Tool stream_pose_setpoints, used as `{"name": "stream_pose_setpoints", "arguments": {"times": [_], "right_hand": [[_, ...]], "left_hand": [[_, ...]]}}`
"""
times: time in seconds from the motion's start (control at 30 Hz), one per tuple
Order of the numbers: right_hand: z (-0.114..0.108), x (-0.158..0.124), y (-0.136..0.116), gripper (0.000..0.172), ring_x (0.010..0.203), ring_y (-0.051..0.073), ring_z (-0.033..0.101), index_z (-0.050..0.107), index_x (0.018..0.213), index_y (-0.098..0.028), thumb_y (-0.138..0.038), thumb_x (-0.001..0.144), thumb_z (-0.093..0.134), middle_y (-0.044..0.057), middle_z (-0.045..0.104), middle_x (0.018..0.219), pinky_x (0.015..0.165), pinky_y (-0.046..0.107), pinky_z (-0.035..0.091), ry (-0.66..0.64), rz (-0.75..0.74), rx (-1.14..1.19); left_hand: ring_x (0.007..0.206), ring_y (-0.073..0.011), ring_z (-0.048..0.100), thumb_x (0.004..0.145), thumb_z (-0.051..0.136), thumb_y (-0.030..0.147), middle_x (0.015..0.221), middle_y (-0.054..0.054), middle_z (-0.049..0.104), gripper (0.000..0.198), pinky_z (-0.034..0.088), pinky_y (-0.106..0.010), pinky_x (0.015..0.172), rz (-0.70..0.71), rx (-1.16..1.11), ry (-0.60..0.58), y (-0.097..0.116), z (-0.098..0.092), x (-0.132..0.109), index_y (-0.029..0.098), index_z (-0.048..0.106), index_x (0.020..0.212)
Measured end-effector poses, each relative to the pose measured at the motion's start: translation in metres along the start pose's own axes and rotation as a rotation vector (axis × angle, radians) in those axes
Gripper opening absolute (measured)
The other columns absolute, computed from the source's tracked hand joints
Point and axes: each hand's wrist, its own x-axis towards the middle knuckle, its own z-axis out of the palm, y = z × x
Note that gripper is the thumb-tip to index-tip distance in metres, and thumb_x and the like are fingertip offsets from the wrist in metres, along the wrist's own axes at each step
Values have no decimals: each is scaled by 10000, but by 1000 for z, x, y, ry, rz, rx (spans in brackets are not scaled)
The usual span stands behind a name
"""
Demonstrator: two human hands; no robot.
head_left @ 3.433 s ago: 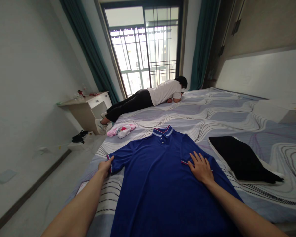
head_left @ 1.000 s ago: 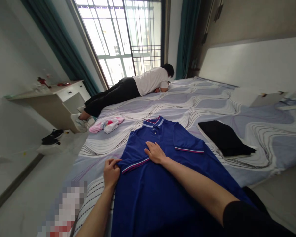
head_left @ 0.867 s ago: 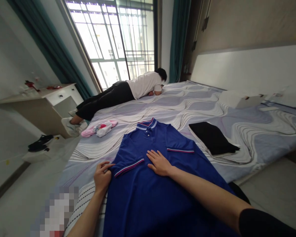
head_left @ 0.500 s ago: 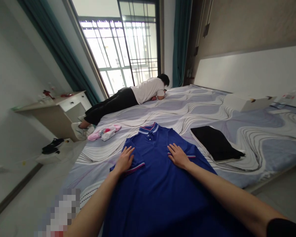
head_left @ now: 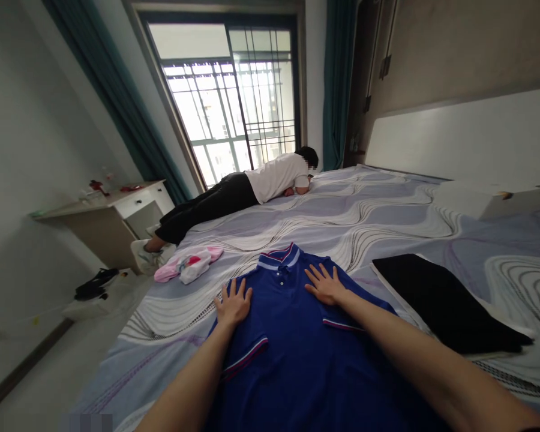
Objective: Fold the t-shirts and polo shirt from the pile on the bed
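Observation:
A blue polo shirt lies spread face up on the bed, its striped collar pointing away from me. Its short sleeves are folded inward over the front and end in red and white trim. My left hand rests flat on the shirt near the left shoulder, fingers spread. On the right shoulder side lies my right hand, also flat with fingers apart. Neither hand grips the cloth. The shirt's lower part runs out of view at the bottom.
A folded black garment lies right of the shirt. Pink and white clothing is bunched at the left. Another person lies across the bed's far side. A white box stands near the headboard, and a desk at the left.
Both hands have slid up the shirt toward the shoulders, and the fingers are more widely spread. My view has tilted up a little, so things on the bed sit lower.

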Motion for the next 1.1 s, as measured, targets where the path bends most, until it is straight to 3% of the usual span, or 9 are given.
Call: {"name": "stream_pose_setpoints", "arguments": {"times": [0.17, 0.33, 0.43, 0.53, 0.63, 0.8, 0.97, 1.03, 1.1], "right_hand": [[1, 56, -7, 631, 1508, 318, 42, 232, 1564, -249, -538, 1004, 203, 68, 180, 1637, 1123, 704, -37, 104, 8, -9], [-2, 101, -5, 645, 1345, 368, 388, 444, 1433, -93, -545, 980, 364, 244, 493, 1424, 1128, 637, 66, 412, 266, -27], [-4, 120, 4, 442, 1148, 313, 560, 634, 1170, -148, -496, 973, 446, 177, 670, 1170, 1064, 507, 272, 334, 195, -8], [-2, 130, 13, 335, 1034, 273, 625, 613, 1139, -171, -409, 1005, 418, 131, 711, 1058, 978, 420, 346, 332, 114, 27], [4, 135, 16, 339, 1026, 274, 631, 572, 1177, -158, -397, 1022, 388, 140, 707, 1061, 962, 407, 344, 409, 128, 16], [-1, 140, 14, 308, 1027, 274, 622, 601, 1146, -160, -397, 994, 476, 132, 703, 1056, 974, 438, 347, 358, 169, 7], [-43, 127, 44, 350, 1112, 209, 571, 706, 1049, -195, -454, 977, 480, 80, 627, 1215, 1004, 356, 390, 256, -216, 153], [-59, 119, 62, 404, 1209, 226, 517, 759, 846, -205, -478, 966, 488, 67, 587, 1287, 1063, 365, 352, 129, -338, 139], [-68, 113, 77, 364, 1262, 252, 481, 767, 756, -215, -493, 907, 588, 51, 553, 1345, 1097, 386, 324, -13, -357, 103]], "left_hand": [[1364, -385, 392, 947, 306, 560, 1474, -154, 500, 579, 274, -642, 1078, -18, -44, 134, 24, 4, 49, 223, 591, 1321], [1129, -333, 589, 917, 423, 553, 1138, -148, 705, 477, 374, -523, 993, 52, -91, 134, 37, 8, 92, 211, 700, 1102], [1029, -288, 646, 939, 428, 417, 992, -96, 746, 345, 376, -470, 982, 101, -130, 78, 37, 13, 107, 223, 708, 992], [1014, -275, 654, 951, 394, 340, 1005, -101, 737, 318, 401, -418, 941, 83, -146, 145, 40, 18, 115, 202, 679, 984], [1019, -271, 648, 954, 383, 293, 1031, -116, 722, 295, 411, -409, 917, 67, -149, 229, 46, 23, 118, 174, 649, 1001], [1032, -316, 629, 941, 435, 324, 1040, -138, 709, 279, 397, -494, 940, 27, -61, 140, 47, 26, 120, 163, 656, 998], [1051, -295, 605, 911, 502, 356, 1049, -118, 687, 283, 429, -433, 916, 100, -129, 286, 72, -5, 108, 167, 650, 1060], [951, -271, 643, 916, 491, 379, 947, -111, 703, 285, 452, -387, 865, 206, -171, 169, 101, -21, 86, 169, 680, 951], [791, -267, 671, 878, 535, 502, 772, -107, 704, 358, 471, -365, 763, 310, -211, -119, 135, -29, 52, 193, 686, 777]]}}
